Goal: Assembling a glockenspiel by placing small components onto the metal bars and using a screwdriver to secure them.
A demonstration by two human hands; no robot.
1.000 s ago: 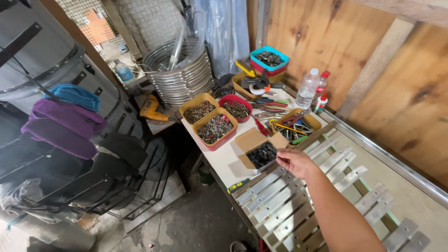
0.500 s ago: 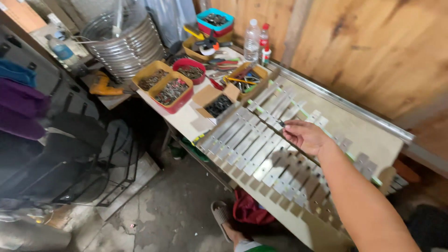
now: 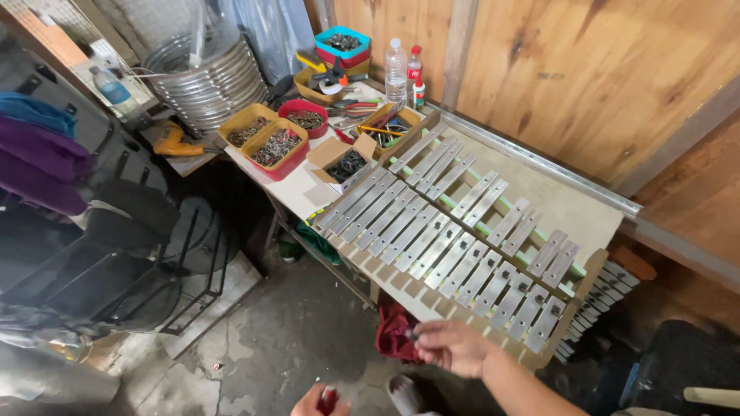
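Observation:
A metallophone with two rows of grey metal bars (image 3: 432,231) lies on a wooden frame (image 3: 574,308) on the table. My right hand (image 3: 455,348) hovers just off the frame's near edge, with its fingertips pinched on a small dark piece (image 3: 414,335). At the bottom edge of the view, low over the floor, my left hand (image 3: 320,402) is closed around a small red thing, only partly in view. Neither hand touches the bars.
An open cardboard box of dark screws (image 3: 344,164) and red and yellow trays of hardware (image 3: 274,146) stand at the table's far end, beside tools and a plastic bottle (image 3: 395,69). A coil of metal rings (image 3: 208,73) stands behind. A black rack (image 3: 116,262) stands on the left. A red cloth (image 3: 395,331) lies under the table.
My right hand has drawn back off the bars to the frame's near edge and now pinches a small piece. My left hand has come into view. The view shifted right.

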